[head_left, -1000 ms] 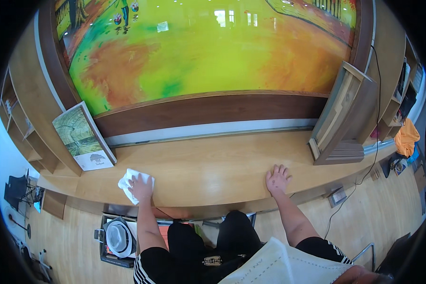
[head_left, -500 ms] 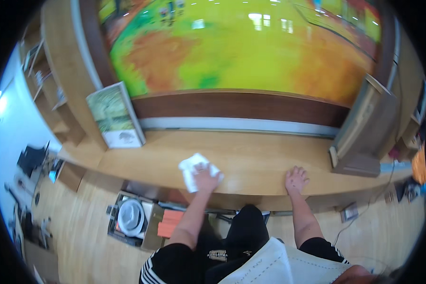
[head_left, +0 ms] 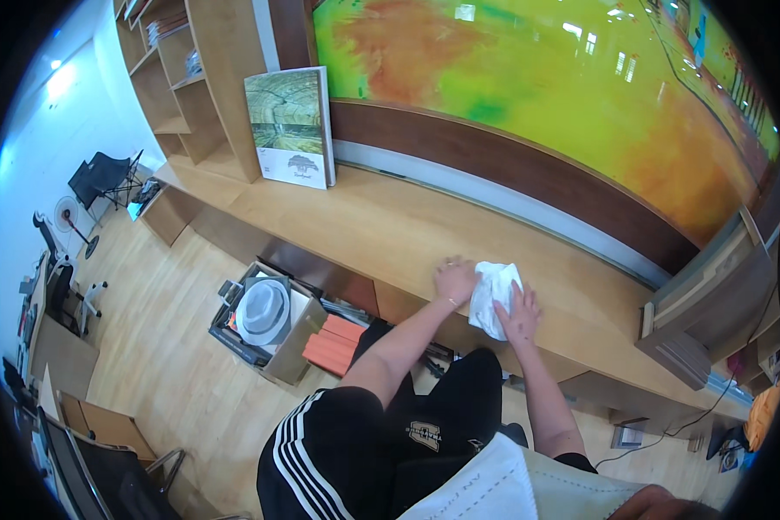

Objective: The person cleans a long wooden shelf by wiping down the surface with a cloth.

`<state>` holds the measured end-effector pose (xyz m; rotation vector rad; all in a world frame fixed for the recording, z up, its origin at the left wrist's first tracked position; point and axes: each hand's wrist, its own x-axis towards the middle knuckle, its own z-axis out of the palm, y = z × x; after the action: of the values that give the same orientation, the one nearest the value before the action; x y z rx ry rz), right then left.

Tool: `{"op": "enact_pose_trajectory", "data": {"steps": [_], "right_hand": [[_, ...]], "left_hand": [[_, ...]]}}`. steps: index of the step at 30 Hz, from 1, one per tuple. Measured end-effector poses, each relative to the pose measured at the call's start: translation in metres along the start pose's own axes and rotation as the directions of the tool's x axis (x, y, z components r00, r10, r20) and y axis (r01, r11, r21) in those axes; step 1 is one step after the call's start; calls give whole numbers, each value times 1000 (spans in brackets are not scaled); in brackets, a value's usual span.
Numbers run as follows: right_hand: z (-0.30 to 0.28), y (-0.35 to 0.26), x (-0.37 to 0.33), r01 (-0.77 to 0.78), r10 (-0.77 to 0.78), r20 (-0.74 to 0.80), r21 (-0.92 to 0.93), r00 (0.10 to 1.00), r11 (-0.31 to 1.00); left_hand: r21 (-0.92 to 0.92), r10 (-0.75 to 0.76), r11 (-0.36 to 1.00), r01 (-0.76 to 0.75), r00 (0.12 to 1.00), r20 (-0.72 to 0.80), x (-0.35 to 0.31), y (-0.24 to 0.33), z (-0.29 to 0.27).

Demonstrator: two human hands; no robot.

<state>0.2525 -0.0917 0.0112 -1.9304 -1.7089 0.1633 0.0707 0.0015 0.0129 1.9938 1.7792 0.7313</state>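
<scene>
A crumpled white cloth (head_left: pixel 492 299) lies on the light wooden ledge (head_left: pixel 390 221) between my two hands. My right hand (head_left: pixel 518 315) is at the cloth's right edge, its thumb across the fabric and its fingers stretched over the wood. My left hand (head_left: pixel 456 281) rests on the ledge at the cloth's left edge, fingers apart and holding nothing.
A tall book with a green picture cover (head_left: pixel 290 130) stands at the ledge's left, a brown frame-like box (head_left: pixel 706 299) at its right. Behind is a glossy colourful panel (head_left: pixel 529 69). Below lie a box with a grey hat (head_left: pixel 264 310) and orange blocks (head_left: pixel 334 344).
The cloth has gone from under my left hand to between both hands, with my right hand now on its edge. My hands have come together, and the view has turned left.
</scene>
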Motion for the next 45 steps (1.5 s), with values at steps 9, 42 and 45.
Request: {"op": "enact_pose_trajectory", "data": {"steps": [9,42,45], "right_hand": [[44,-82,-2,84,-66,178,-95,982,992],[-140,291,-72,-680,559,-427,-214,711,701],[-143,307,-64,-749,598,-501,-173,626,639]], "left_hand": [[176,-116,967,186,932,-345,-11,-97,-47],[526,-44,829,191,959,-280,-4,-80,-39],[533,-39,825,187,960,-277,1,-82,-41]]}}
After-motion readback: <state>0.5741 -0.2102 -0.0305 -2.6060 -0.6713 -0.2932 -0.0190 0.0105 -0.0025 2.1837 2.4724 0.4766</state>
